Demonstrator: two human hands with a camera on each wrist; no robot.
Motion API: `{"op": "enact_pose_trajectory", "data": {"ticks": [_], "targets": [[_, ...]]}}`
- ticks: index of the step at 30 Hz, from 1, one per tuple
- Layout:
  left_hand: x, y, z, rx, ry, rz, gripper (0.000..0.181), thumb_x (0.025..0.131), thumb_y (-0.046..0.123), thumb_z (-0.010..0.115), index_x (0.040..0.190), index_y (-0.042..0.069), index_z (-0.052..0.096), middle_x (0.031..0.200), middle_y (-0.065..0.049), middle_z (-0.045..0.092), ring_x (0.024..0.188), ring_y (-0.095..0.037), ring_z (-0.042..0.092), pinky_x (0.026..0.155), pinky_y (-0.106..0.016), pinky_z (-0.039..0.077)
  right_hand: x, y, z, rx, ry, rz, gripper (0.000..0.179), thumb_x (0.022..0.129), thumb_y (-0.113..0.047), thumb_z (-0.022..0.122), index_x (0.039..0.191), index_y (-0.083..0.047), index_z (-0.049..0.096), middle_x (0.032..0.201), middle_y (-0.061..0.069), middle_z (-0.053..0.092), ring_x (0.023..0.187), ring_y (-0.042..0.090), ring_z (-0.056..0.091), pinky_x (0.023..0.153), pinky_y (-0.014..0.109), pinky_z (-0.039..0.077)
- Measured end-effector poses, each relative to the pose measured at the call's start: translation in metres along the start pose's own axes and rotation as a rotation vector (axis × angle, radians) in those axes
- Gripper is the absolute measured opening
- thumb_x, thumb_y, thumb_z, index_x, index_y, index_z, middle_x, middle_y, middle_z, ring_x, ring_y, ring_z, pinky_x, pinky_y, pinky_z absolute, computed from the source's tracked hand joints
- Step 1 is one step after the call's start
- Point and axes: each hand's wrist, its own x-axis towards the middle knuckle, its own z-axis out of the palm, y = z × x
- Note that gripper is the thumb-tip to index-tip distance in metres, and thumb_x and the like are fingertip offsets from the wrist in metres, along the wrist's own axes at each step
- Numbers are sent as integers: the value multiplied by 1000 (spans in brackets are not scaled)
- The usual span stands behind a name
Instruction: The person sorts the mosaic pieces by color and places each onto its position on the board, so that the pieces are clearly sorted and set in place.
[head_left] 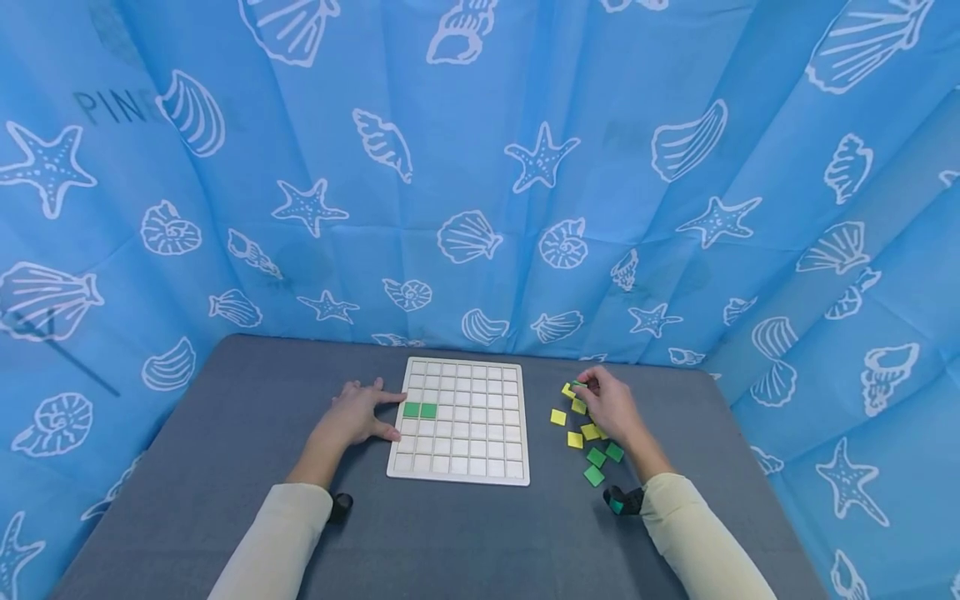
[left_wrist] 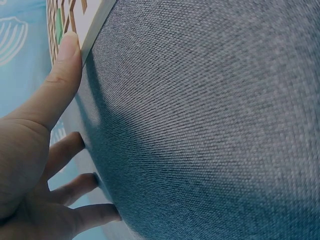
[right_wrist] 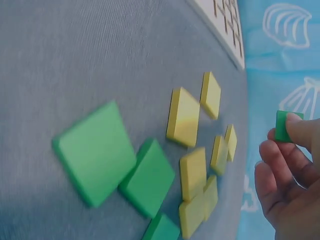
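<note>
A white grid board lies on the table, with two green tiles side by side in its cells near the left edge. My left hand rests at the board's left side, fingers spread; in the left wrist view the thumb touches the rim. My right hand pinches a green tile between thumb and fingers, above the loose pile. Several yellow tiles and green tiles lie below that hand, some touching each other.
The grey table ends at a blue curtain printed with white shells and starfish. A black band is on the right wrist, and a dark wrist device shows at the left cuff.
</note>
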Motion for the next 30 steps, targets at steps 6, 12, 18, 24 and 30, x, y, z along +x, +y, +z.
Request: {"op": "enact_pose_trajectory", "data": {"ticks": [6, 12, 18, 24, 30], "targets": [[1, 0, 3, -1, -12, -9, 81, 74, 44, 87, 148, 33, 55, 166, -21, 30, 153, -56, 17, 114, -78, 24, 0, -14, 9, 35, -34, 5, 19, 104, -20, 60, 118, -8, 64, 110, 13, 69, 100, 27, 67, 77, 36, 55], [2, -1, 4, 8, -11, -3, 81, 73, 44, 87, 147, 33, 56, 165, -23, 32, 152, -57, 20, 113, -79, 25, 0, -27, 18, 74, -34, -16, 19, 103, -19, 63, 119, -10, 68, 109, 11, 70, 94, 23, 66, 74, 33, 53], [2, 0, 2, 2, -16, 8, 80, 74, 44, 86, 148, 33, 55, 165, -23, 31, 152, -57, 19, 113, -79, 24, 3, -38, 28, 118, -42, -30, 19, 102, -20, 64, 118, -13, 70, 105, 8, 68, 85, 18, 61, 68, 30, 49], [2, -1, 0, 1, -15, 12, 80, 75, 44, 86, 148, 32, 55, 166, -23, 30, 152, -56, 18, 114, -79, 23, 6, -51, 41, 152, -49, -44, 19, 101, -19, 65, 118, -13, 71, 109, 8, 65, 93, 21, 61, 72, 30, 50], [3, -2, 1, 4, -12, 4, 81, 74, 45, 87, 148, 32, 55, 165, -23, 31, 152, -57, 19, 114, -78, 23, 6, -61, 56, 194, -71, -65, 18, 101, -19, 65, 118, -13, 71, 107, 7, 63, 93, 19, 61, 73, 29, 51]]}}
